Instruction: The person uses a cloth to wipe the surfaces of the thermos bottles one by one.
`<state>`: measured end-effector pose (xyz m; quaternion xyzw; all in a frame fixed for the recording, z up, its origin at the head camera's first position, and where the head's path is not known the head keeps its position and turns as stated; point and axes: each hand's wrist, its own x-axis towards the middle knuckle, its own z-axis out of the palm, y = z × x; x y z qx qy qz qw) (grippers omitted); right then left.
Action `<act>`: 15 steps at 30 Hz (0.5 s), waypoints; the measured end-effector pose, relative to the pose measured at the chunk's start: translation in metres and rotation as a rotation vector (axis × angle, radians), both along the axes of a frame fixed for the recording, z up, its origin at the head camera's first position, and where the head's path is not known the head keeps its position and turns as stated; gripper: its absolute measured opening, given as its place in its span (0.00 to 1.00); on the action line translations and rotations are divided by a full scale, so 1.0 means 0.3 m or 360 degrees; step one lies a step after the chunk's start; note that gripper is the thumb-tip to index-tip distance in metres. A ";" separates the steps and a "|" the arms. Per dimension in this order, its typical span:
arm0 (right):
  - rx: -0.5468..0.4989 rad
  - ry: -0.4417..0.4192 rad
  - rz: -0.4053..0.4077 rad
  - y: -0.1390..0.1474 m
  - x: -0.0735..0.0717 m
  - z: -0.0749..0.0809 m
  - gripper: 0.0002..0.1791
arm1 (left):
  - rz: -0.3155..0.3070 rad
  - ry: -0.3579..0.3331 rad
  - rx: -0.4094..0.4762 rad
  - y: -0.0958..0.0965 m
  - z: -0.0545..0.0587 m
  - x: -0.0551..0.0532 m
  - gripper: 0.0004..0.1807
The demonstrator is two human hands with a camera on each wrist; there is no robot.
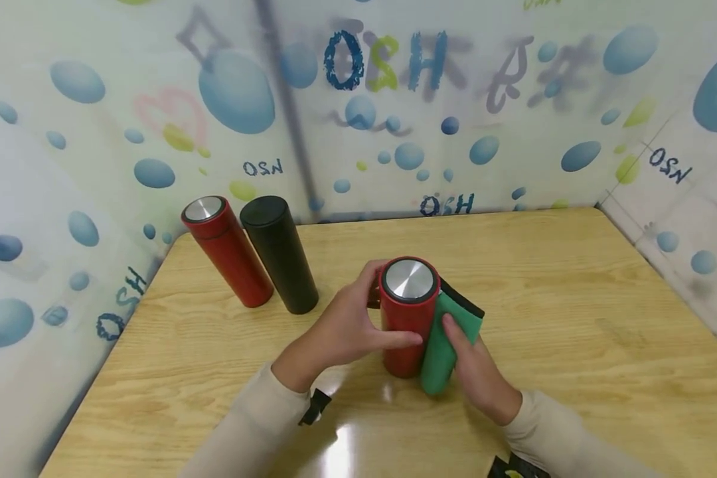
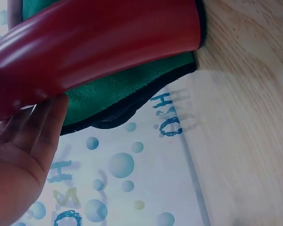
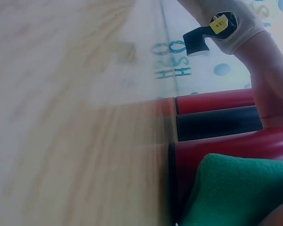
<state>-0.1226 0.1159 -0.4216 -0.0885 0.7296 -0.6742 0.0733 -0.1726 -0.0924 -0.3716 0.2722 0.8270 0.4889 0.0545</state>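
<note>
Near the middle of the table stands a red thermos bottle (image 1: 403,325) with a silver-topped lid. My left hand (image 1: 346,328) grips it from the left, the thumb across its near side and the fingers partly hidden behind it. My right hand (image 1: 480,375) holds a green cloth (image 1: 461,317) with a black edge, the thumb lying on top of it. This cloth lies along the bottle's right side. In the left wrist view the green cloth (image 2: 104,99) shows behind the red bottle (image 2: 108,42). In the right wrist view the cloth (image 3: 240,188) covers part of the bottle.
Another red thermos bottle (image 1: 233,259) and a black one (image 1: 281,259) stand side by side at the table's back left. A wall covering (image 1: 358,166) with blue bubbles and lettering rises behind the wooden table (image 1: 573,299). More wall is at both sides.
</note>
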 end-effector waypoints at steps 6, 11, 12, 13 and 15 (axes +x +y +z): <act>-0.0048 0.0070 -0.0048 -0.002 0.006 0.005 0.32 | -0.0044 -0.0018 -0.0002 -0.003 -0.009 0.004 0.41; -0.0127 0.0199 -0.0048 0.001 0.016 0.017 0.32 | -0.0136 0.0069 0.0007 -0.003 -0.016 0.001 0.39; -0.0129 0.0210 -0.0032 0.001 0.016 0.017 0.33 | -0.0142 0.0090 0.0000 -0.004 -0.016 0.000 0.38; -0.0134 0.0212 -0.0021 0.001 0.014 0.017 0.33 | -0.0142 0.0112 -0.0010 -0.005 -0.015 -0.001 0.38; -0.0123 0.0179 -0.0012 0.000 0.009 0.015 0.33 | -0.0138 0.0150 -0.0023 -0.007 -0.011 -0.002 0.37</act>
